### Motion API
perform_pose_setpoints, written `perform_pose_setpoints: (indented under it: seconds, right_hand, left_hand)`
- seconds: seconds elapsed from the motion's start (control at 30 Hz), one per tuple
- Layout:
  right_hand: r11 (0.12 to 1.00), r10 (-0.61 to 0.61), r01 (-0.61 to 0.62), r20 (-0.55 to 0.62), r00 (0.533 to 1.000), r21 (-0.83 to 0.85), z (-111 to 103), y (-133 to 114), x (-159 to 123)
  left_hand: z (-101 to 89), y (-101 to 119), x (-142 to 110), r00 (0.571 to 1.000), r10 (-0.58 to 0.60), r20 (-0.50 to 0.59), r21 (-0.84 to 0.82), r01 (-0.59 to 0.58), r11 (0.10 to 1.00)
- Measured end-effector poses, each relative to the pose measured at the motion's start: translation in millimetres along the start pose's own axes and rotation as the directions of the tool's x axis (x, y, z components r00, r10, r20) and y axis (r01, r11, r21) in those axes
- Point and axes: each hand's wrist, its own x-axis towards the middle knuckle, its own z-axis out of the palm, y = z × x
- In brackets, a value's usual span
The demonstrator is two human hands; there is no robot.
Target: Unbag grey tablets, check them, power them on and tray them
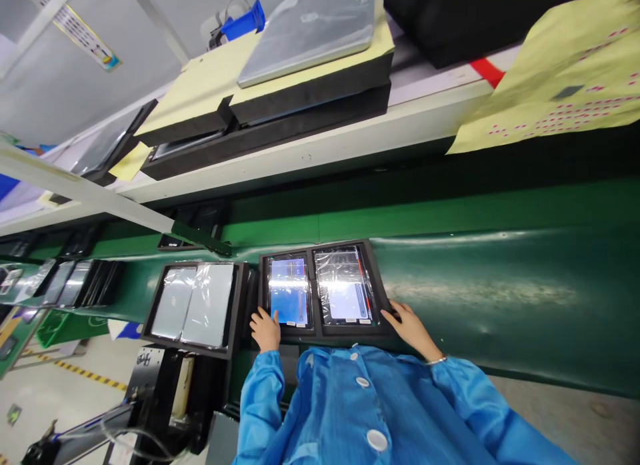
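Note:
A black tray (314,288) lies on the green conveyor belt (500,278) right in front of me. It holds two lit tablets, the left tablet (289,290) and the right tablet (344,286), the right one under shiny film. My left hand (266,328) rests at the tray's near left corner, a finger touching the left tablet's screen. My right hand (409,325) lies on the tray's near right corner, fingers curled over its edge. Both arms wear blue sleeves.
A second black tray (197,308) with two film-wrapped tablets lies just left of mine. More trays run along the belt to the far left. A shelf above carries black foam blocks (310,91) and yellow sheets (565,78). Machinery and cables stand at lower left.

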Motion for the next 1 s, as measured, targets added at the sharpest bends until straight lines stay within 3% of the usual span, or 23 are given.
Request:
perform_pose_setpoints:
  seconds: [0.17,0.43,0.57,0.7,0.87,1.0]
  right_hand:
    - [0.994,0.049,-0.044,0.049,0.998,-0.102,5.5,-0.4,-4.5]
    - [0.943,0.099,-0.086,0.026,0.995,-0.322,-2.4,-8.0,-3.8]
    - [0.905,0.155,-0.149,-0.018,0.988,-0.397,-38.1,22.2,-14.7]
    - [0.847,0.247,-0.283,-0.139,0.959,-0.450,-96.9,70.6,-31.2]
    - [0.795,0.301,-0.433,-0.344,0.890,-0.424,-157.6,122.6,-52.4]
    - [0.795,0.212,-0.433,-0.474,0.855,-0.426,-193.5,146.3,-62.9]
  left_hand:
    - [13.7,-0.7,-14.7,0.993,-0.116,-0.031,0.082,0.118,0.990]
    - [1.6,7.2,-4.7,0.955,-0.295,0.026,0.130,0.290,0.948]
    - [9.0,28.7,-32.7,0.959,-0.244,0.147,0.118,0.228,0.966]
    - [28.7,67.9,-72.0,0.938,-0.057,0.342,0.015,0.055,0.998]
    - [45.5,119.5,-103.1,0.816,0.237,0.528,-0.181,-0.165,0.970]
    - [48.3,149.0,-119.6,0.635,0.406,0.658,-0.334,-0.237,0.912]
